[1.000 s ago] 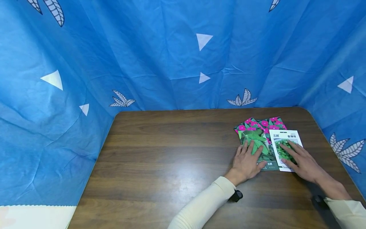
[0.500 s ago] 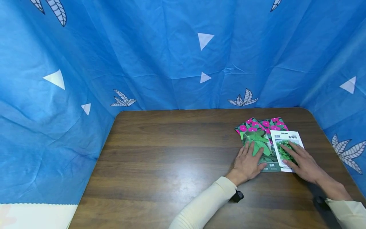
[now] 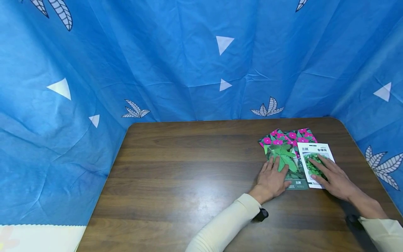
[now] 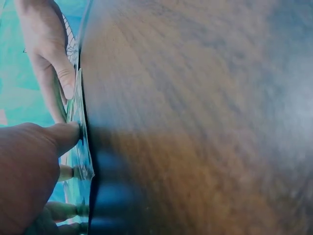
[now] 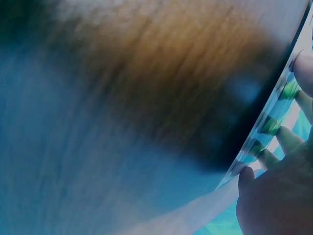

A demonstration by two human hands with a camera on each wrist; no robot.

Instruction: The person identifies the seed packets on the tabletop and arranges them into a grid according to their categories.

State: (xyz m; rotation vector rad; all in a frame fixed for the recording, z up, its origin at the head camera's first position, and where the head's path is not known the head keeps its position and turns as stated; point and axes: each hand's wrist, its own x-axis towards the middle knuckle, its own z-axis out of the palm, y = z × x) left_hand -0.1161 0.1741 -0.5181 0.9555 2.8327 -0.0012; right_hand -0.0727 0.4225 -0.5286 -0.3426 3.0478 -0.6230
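Note:
Several seed packets lie overlapped at the right of the brown table [image 3: 176, 168]. My left hand [image 3: 271, 178] rests flat with straight fingers on a dark green leaf packet [image 3: 284, 155]. My right hand [image 3: 333, 175] lies flat on a white packet with a green leaf picture [image 3: 316, 151]. Two pink-flower packets [image 3: 288, 135] stick out from under them at the far side. In the left wrist view my left hand's fingers [image 4: 58, 139] touch a packet's edge [image 4: 80, 156], with the right hand [image 4: 46, 44] beyond. The right wrist view is blurred; fingertips [image 5: 274, 181] press a packet [image 5: 274, 122].
A blue cloth with white triangles and leaf prints [image 3: 201, 59] walls in the table at the back and both sides. The table's rounded right edge [image 3: 355, 143] runs close to the packets. Bare wood stretches to the left of my hands.

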